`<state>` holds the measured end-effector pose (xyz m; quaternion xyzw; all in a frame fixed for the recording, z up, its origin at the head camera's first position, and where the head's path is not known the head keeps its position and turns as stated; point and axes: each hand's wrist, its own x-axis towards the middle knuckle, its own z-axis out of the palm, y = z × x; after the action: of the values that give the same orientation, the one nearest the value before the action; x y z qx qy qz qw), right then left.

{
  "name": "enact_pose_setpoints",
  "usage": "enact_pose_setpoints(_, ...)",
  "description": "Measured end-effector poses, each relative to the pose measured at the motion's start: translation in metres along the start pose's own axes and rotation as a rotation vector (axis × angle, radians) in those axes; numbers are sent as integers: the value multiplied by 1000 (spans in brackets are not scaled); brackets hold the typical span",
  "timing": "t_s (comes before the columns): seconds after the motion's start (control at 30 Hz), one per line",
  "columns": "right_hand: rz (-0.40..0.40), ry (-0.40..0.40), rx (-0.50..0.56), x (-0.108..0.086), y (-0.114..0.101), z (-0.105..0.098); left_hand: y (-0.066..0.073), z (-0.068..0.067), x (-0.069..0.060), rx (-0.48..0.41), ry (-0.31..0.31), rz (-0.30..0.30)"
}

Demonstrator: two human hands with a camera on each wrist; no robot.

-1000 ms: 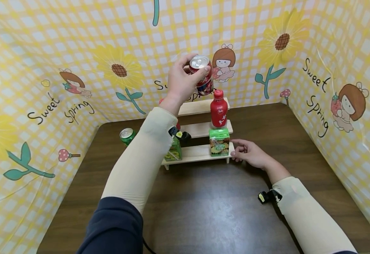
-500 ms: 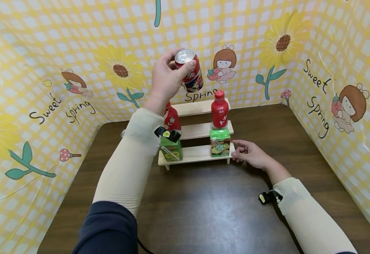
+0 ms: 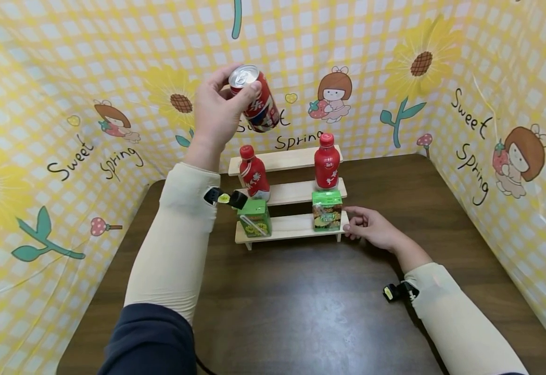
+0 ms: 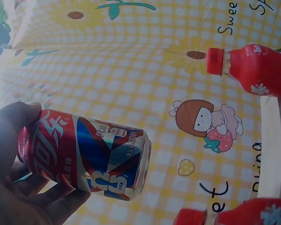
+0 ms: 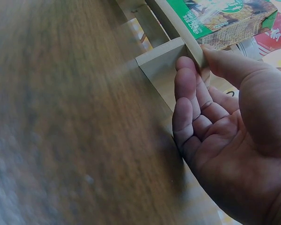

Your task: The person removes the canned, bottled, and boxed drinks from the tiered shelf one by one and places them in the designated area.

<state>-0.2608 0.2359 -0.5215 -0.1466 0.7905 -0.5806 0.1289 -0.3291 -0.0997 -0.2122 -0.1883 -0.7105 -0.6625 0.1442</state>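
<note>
Up in the air, above the left end of a three-step wooden display rack (image 3: 291,225), my left hand (image 3: 213,114) grips a red soda can (image 3: 262,108), which is tilted. In the left wrist view, thumb and fingers wrap the top end of the can (image 4: 91,152). My right hand (image 3: 372,227) holds the right end of the rack's lowest step. From the right wrist, the thumb shows on the edge of the rack (image 5: 165,70), with fingers curled underneath. Green drink cartons (image 3: 256,221) stand at both ends of the lowest step; red bottles (image 3: 327,165) stand at both ends of the middle one.
The rack stands on a dark wooden table (image 3: 301,302). A yellow checked cloth (image 3: 282,47) with printed flowers and figures hangs behind and at both sides. A black cable (image 3: 203,364) runs beneath the left forearm.
My left hand has carried the can leftward, from above the right bottle to above the left one. The left bottle came into view; the green can at the left became hidden. My right hand stayed put.
</note>
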Motion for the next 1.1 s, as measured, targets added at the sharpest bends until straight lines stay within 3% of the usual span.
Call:
enact_pose_setpoints(0.37,14,-7,7,1,-2,1,3,-50,-9,-20,106,59)
enact_pose_setpoints(0.77,13,-2,-3,0,-1,0,-3,-98,-22,-17,180,29)
enact_pose_setpoints(1.1,8,-2,-19,0,-1,0,-20,-148,-45,29,255,-5)
